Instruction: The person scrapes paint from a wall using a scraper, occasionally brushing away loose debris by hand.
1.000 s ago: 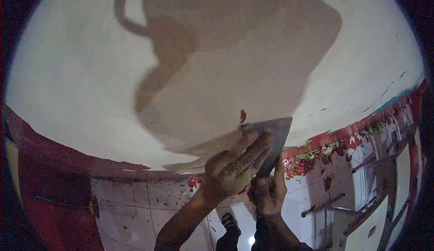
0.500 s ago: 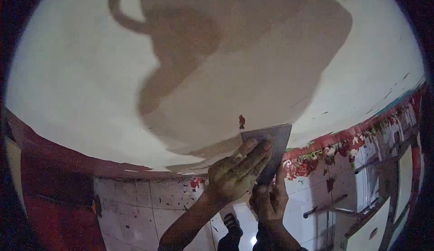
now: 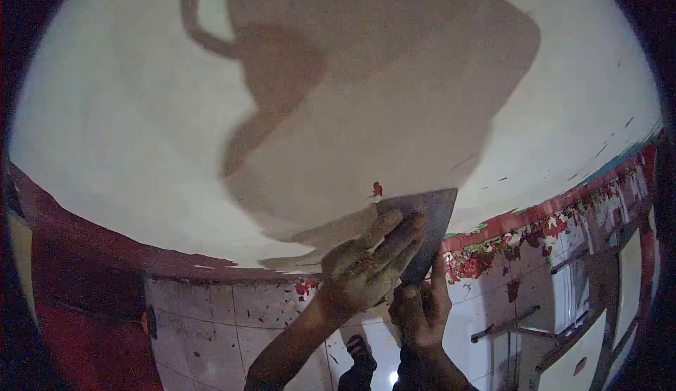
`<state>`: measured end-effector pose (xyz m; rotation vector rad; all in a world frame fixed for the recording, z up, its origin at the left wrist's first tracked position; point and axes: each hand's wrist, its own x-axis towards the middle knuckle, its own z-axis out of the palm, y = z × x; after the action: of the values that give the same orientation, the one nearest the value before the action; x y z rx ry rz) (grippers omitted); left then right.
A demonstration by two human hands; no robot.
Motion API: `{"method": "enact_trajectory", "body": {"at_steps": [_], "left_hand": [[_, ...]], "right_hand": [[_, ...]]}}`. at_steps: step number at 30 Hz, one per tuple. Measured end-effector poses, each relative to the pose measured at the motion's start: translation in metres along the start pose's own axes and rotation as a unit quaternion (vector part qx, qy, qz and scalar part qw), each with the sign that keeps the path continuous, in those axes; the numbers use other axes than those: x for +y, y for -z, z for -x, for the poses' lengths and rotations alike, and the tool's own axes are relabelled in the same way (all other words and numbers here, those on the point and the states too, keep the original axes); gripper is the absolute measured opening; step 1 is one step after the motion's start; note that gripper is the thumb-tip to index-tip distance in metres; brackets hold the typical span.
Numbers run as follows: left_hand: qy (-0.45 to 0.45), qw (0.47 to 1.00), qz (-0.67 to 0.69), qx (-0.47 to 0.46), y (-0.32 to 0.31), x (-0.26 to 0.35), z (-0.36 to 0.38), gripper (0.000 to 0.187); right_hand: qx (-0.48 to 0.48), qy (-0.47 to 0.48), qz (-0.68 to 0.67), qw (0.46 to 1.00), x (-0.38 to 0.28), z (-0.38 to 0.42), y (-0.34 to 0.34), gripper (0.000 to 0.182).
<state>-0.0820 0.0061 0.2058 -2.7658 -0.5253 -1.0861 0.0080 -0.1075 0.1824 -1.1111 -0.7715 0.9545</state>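
A scraper (image 3: 438, 216) with a wide dark metal blade lies against the off-white wall (image 3: 120, 109), its broad edge pointing up the wall. My right hand (image 3: 422, 313) is wrapped round the scraper's lower, narrow end; the handle is hidden in the fist. Outstretched fingers of my left hand (image 3: 362, 268) lie flat on the blade from the left, pressing on its face. Just above the blade's left corner shows a small red patch (image 3: 377, 188) in the pale surface.
Red and green paint remnants (image 3: 493, 230) run along the wall's lower edge at right. Chips and flakes litter the tiled floor (image 3: 204, 320). A foot (image 3: 359, 349) stands below my hands. Metal-framed furniture (image 3: 563, 342) is at the right, a dark red surface (image 3: 84, 342) at the left.
The scraper blade has slid slightly up the wall, closer to the red patch, with both hands on it. The shadows on the wall have shifted a little.
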Motion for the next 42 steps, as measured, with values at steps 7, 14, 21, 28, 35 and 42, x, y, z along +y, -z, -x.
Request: {"method": "enact_trajectory", "body": {"at_steps": [7,14,21,28,35,42], "left_hand": [[0.029,0.999,-0.039,0.024,0.006,0.004,-0.017,0.031],[0.169,0.961,0.217,-0.042,-0.001,0.006,-0.005,0.039],[0.051,0.991,-0.115,-0.038,-0.002,0.005,-0.007,0.045],[0.043,0.986,-0.155,-0.036,0.002,0.010,-0.009,0.036],[0.047,0.998,-0.047,-0.017,0.012,0.005,-0.019,0.035],[0.021,0.998,-0.054,0.025,0.015,0.002,-0.025,0.031]], "right_hand": [[-0.038,-0.015,0.032,0.999,-0.004,-0.001,0.009,0.061],[-0.015,0.037,0.063,0.997,0.001,-0.005,0.007,0.059],[-0.016,-0.002,0.066,0.998,-0.014,-0.004,0.010,0.059],[-0.002,0.013,0.125,0.992,0.000,-0.002,0.017,0.061],[-0.003,0.011,0.126,0.992,-0.010,-0.004,0.014,0.060],[0.017,0.012,0.074,0.997,-0.005,-0.001,0.006,0.062]]}}
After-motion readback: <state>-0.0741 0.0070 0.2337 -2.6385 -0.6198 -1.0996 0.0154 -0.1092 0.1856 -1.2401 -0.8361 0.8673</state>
